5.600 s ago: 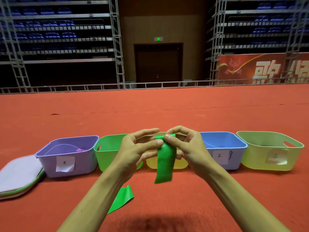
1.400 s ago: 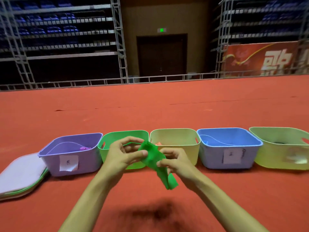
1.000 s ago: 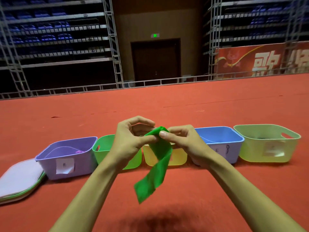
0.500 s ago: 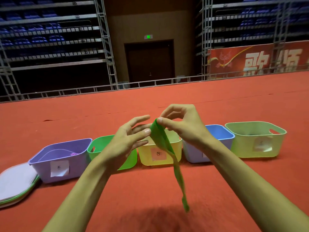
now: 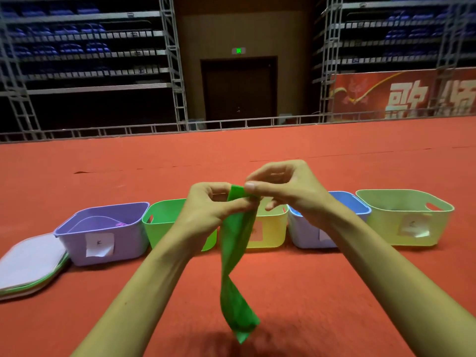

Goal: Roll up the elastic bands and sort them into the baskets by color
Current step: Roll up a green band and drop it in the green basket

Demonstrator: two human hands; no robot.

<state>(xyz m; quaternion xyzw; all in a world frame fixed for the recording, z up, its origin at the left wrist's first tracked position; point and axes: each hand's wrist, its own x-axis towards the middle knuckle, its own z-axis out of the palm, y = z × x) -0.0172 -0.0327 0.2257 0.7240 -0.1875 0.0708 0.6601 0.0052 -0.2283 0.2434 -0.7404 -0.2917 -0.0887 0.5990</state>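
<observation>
Both hands are raised above the red carpet (image 5: 296,279), in front of a row of five baskets. The left hand (image 5: 203,212) and right hand (image 5: 291,189) each pinch the upper end of the green elastic band (image 5: 235,240) between thumb and fingertips, with the remaining fingers curled. The two grips sit close together at the band's top edge. The band is not rolled. It hangs straight down from the hands, has one twist partway along its length, and its lower end is clear of the carpet.

Baskets, left to right, standing on the carpet side by side:
- purple basket (image 5: 126,240) – white paper label on its front wall; a small purple item inside, too small to identify
- green basket (image 5: 159,233)
- yellow basket (image 5: 273,233) – partly hidden behind the band
- blue basket (image 5: 306,233)
- pale green basket (image 5: 381,228) – labelled

A stack of flat panels (image 5: 28,261) lies just left of the purple basket.
</observation>
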